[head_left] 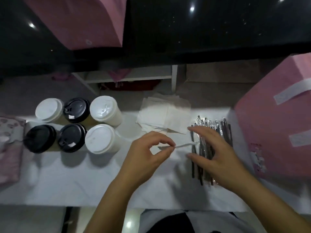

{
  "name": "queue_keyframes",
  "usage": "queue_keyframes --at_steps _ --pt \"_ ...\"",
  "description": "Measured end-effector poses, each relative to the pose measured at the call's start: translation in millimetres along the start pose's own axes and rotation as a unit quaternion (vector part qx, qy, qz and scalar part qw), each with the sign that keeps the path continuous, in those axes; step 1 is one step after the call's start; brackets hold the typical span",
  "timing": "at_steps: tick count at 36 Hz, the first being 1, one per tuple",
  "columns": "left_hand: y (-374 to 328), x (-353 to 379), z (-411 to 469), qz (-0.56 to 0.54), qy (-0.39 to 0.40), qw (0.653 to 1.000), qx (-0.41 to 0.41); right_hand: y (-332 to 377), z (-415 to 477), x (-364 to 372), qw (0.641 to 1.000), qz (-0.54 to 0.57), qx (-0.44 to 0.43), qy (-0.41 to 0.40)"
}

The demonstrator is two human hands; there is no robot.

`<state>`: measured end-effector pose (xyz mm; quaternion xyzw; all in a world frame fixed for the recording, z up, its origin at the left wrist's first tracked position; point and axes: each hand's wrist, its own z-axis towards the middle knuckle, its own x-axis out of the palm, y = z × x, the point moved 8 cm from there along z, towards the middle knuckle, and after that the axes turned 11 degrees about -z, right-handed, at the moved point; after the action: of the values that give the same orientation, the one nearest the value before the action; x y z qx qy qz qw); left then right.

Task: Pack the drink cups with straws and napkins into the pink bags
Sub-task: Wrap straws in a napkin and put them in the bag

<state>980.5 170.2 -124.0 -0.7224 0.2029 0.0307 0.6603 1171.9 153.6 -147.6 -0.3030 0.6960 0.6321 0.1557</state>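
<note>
pinching a white strip beside the straw pile

the left hand (148, 152) sits just left of the straw pile (210, 132). its grip is closed to a thumb-and-forefinger pinch on one end of a thin white strip (184, 145). the strip runs towards the pile, and i cannot tell whether its far end touches the right hand (217, 158). that hand hovers over the pile's near half, blurred, its grip wide open with fingers spread and nothing held. the napkins (165, 113) lie just beyond the pile's left side. six lidded cups (101, 138), three white-topped and three black-topped, stand in two rows well left of the pile. a pink bag (276, 118) stands just right of the pile. all of this is on the white surface (75, 182).
</note>
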Motion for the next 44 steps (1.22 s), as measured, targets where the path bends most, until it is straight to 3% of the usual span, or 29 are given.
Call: queue_keyframes --at_steps 5,10,14,17,21,26,32,36,44 --pt "3.2 -2.0 -21.1 -0.066 -0.060 0.996 -0.020 16.6 6.7 -3.0 0.997 0.063 -0.040 0.020" --pt "38.7 -0.5 -18.3 -0.120 -0.147 0.977 -0.097 10.0 2.6 -2.7 0.996 0.069 -0.037 0.044" --pt "64.1 3.1 4.1 -0.047 -0.201 0.966 -0.153 -8.3 -6.8 -10.0 0.998 0.026 -0.018 0.047" --pt "70.6 6.2 29.3 0.050 -0.208 0.962 -0.171 -19.5 -16.9 -18.4 0.999 0.012 -0.007 0.034" --pt "74.3 19.0 61.7 0.102 -0.209 0.956 -0.178 -26.0 -28.0 -29.6 1.000 0.021 -0.002 0.010" --pt "81.9 34.1 71.7 0.078 -0.231 0.950 -0.195 -34.2 -36.2 -38.9 0.999 0.035 0.012 -0.004" --pt "78.4 35.6 58.5 0.012 -0.268 0.945 -0.187 -38.7 -40.4 -46.5 0.998 0.054 0.021 -0.019" --pt "58.9 29.5 53.4 -0.058 -0.275 0.950 -0.133 -31.1 -40.3 -51.6 0.998 0.059 0.003 -0.026" --pt "14.2 22.9 13.8 -0.167 -0.218 0.959 -0.073 -9.6 -33.8 -53.6 0.994 0.096 -0.048 0.024"
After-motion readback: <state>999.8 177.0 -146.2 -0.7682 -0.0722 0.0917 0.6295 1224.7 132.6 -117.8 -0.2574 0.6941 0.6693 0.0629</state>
